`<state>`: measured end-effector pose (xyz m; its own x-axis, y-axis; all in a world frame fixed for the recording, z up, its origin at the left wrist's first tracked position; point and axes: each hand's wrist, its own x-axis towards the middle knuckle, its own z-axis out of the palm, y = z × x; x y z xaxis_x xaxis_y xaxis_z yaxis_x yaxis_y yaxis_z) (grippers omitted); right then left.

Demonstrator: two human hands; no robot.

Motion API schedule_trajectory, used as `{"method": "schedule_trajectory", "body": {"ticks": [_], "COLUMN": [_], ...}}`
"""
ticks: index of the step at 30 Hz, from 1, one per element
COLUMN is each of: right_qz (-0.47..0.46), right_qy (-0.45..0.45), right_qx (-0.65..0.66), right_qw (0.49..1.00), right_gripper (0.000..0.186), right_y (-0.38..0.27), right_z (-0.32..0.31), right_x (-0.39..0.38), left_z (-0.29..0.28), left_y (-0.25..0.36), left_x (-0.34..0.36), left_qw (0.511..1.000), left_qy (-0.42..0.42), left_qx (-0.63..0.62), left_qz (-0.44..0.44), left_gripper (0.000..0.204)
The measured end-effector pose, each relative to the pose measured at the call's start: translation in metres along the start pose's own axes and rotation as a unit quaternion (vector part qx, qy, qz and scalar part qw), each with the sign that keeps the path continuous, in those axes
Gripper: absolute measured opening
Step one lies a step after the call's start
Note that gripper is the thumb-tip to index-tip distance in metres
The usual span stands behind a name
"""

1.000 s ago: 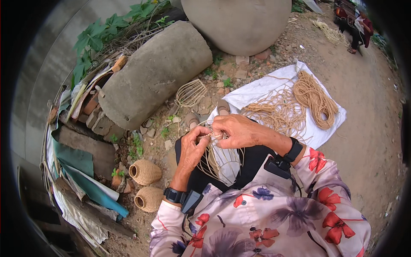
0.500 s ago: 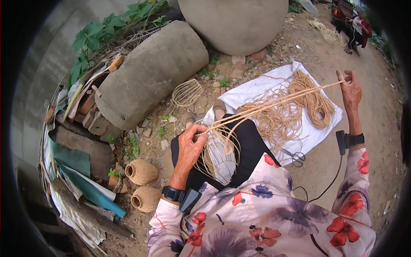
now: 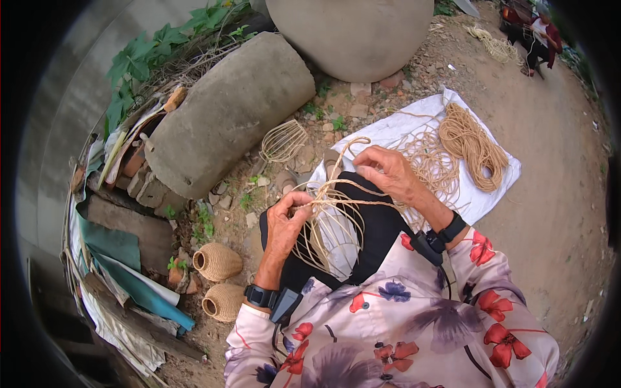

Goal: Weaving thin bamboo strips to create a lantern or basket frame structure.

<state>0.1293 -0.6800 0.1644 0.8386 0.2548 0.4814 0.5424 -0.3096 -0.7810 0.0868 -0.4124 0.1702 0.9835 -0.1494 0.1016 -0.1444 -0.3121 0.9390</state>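
Note:
My left hand (image 3: pixel 291 220) is pinched on pale tan cord at the rim of an open ribbed basket frame (image 3: pixel 333 239), which rests in my lap over white material and dark trousers. Loose cord (image 3: pixel 343 202) loops upward and rightward from that grip. My right hand (image 3: pixel 385 169) hovers right of the loops, fingers bent and apart, with nothing clearly held. Beyond it, a white sheet (image 3: pixel 491 132) carries a tangle of cord and a large coiled bundle (image 3: pixel 472 142).
Two woven pots (image 3: pixel 223 262) sit at my left near stacked bricks, boards and teal sheeting (image 3: pixel 110 239). A spare frame (image 3: pixel 283 141), a concrete cylinder (image 3: pixel 226 113) and a large round grey object (image 3: pixel 349 35) lie ahead. Another person (image 3: pixel 537 42) sits at the upper right.
My right hand reached far right half a second ago, drawing cord taut; it has since come back near my left hand, and the cord now hangs in slack loops. My left hand stays at the frame.

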Motion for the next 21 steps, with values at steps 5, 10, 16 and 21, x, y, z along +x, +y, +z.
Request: {"method": "schedule_trajectory", "body": {"ticks": [5,10,16,21], "right_qz": [0.088,0.093,0.546,0.515], "right_qy": [-0.210,-0.047,-0.084,-0.034], "right_qx": [0.027,-0.424,-0.587,-0.482], "right_qw": [0.973,0.900,0.592,0.708], "right_gripper": [0.033,0.024,0.019,0.023], "right_y": [-0.010,0.098,0.199,0.205], "right_z": [0.027,-0.067,-0.239,-0.199], "right_x": [0.007,-0.095,-0.371,-0.374], "left_z": [-0.003,-0.003,0.002,-0.003], "left_y": [0.000,0.002,0.000,0.004], "left_x": [-0.002,-0.004,0.006,0.015], "left_qw": [1.000,1.000,1.000,0.999], "left_qy": [-0.014,0.006,0.015,-0.022], "left_qx": [-0.014,-0.004,-0.014,-0.008], "left_qz": [-0.011,0.009,-0.004,-0.039], "left_gripper": [0.013,0.014,0.018,0.014]}}
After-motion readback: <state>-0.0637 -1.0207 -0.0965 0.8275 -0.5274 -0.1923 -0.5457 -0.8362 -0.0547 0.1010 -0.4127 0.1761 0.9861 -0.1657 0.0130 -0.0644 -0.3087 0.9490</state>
